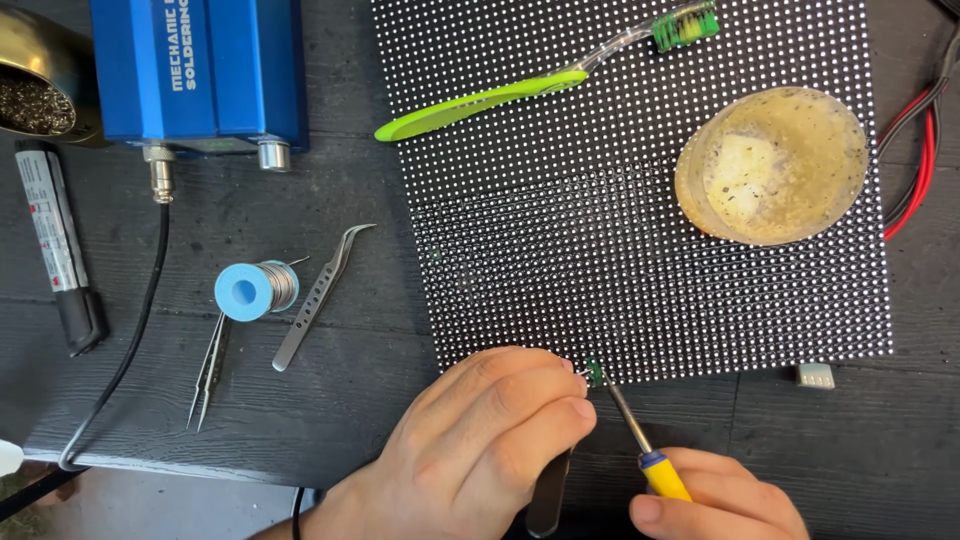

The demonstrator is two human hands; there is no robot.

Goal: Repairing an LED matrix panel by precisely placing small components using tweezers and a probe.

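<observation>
**Soldering at the bottom edge of the dot panel**

While the head camera looks straight down at the dark wooden desk (300, 420), both hands meet at the lower edge of the black dot-matrix panel (640, 200). Left hand (480, 440) is curled up, fingers (560, 400) pinched on a pair of tweezers (548, 500) whose tips grip a tiny green part (595, 373) right on the panel's bottom edge. Right hand (720, 500) is clenched around the yellow-and-blue handle of a soldering iron (640, 440), and its metal tip is touching, or as good as touching, that same green part.

On the panel itself there's a green toothbrush (540, 82) lying diagonally near the top and a round, yellowish, grimy tub (772, 165) over on the right side. Red and black wires (915, 160) run past the panel's right edge, and a small white connector (815, 375) sits just under its lower right corner.

Left of the panel: a blue soldering station (200, 70) with a black cable (130, 340) trailing down, a spool of solder (255, 290) with a blue core, curved tweezers (318, 295) just beside it, straight pointed tweezers (210, 370) below it, a marker pen (60, 250) near the left edge, and a brass-wool tip cleaner (35, 85) in the top left corner.
</observation>
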